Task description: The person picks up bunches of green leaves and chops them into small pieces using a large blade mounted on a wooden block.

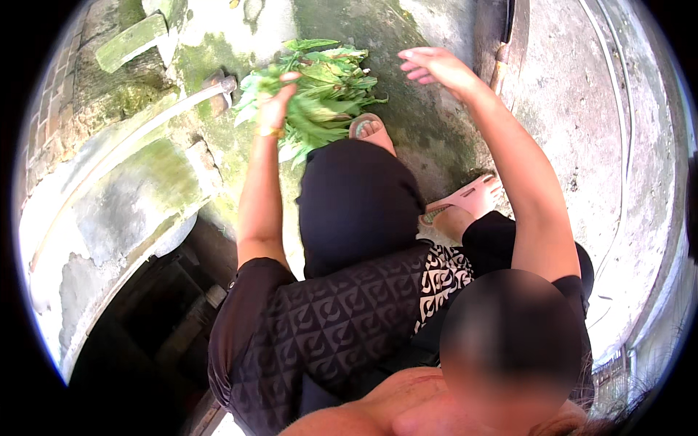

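Note:
A heap of long green leaves [320, 102] lies on the ground ahead of my feet, some of them yellowish or brownish. Over its left side is my left hand [275, 105], with a yellowish band at the wrist. It is closed around a bunch of leafy greens [267, 86]; motion smears the leaves, and most of the fingers are hidden behind them. To the right of the heap, apart from it, my right hand [429, 65] is held in the air. Its fingers are stretched out, and nothing shows in them.
My feet wear pink sandals [465, 198], the left one [372, 131] touching the heap's near edge. A whitish pipe [196, 97] runs in from the left toward the leaves. A block [131, 43] lies at the far left. A dark opening [153, 327] is at the lower left.

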The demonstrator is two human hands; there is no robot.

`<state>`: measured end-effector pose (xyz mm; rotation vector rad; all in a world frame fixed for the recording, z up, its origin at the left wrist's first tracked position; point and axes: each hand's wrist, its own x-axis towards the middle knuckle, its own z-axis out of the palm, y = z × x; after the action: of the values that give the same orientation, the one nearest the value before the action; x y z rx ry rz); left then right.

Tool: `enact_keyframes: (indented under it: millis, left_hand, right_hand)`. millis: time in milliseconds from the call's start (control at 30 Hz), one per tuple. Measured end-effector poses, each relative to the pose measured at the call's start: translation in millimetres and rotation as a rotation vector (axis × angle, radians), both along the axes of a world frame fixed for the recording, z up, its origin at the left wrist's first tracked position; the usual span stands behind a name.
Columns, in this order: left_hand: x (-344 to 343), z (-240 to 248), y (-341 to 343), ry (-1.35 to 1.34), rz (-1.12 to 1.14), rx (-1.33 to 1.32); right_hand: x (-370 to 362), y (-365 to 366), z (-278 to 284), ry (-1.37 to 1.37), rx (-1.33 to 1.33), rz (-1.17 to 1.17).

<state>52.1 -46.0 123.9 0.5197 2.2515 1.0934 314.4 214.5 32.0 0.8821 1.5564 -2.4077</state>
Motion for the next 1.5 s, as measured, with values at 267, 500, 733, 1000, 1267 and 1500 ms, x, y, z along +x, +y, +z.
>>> enact_keyframes:
  millis: [267,500,733,1000,1267,1500]
  left_hand:
    - [-22.4,100.1,-25.9,0.357,-0.167,-0.577]
    - [50.1,-36.2,-18.0,0.868,-0.817,-0.465]
    - [73.0,-54.8,-56.9,0.8,-0.943,-0.537]
    - [37.7,-59.9,-17.6,0.857,-0.834,-0.468]
    - [-63.3,-81.9,-162.2,0.89,-0.044,-0.208]
    - [-157.7,-164.8,-328.3,0.279,0.627,-1.008]
  right_hand:
    - [36.5,25.5,-14.3,-0.056,0.108,0.007]
    - [53.3,7.1,0.0,-0.063,0.36,0.063]
    - [58.7,-13.3,6.7,-0.138,0.437,0.148]
    - [26.8,-29.4,6.7,-0.092,0.464,0.244]
    - [12.5,-17.9,3.4,-0.097,0.502,0.222]
    - [1.8,-28.0,11.1,-0.18,0.511,0.285]
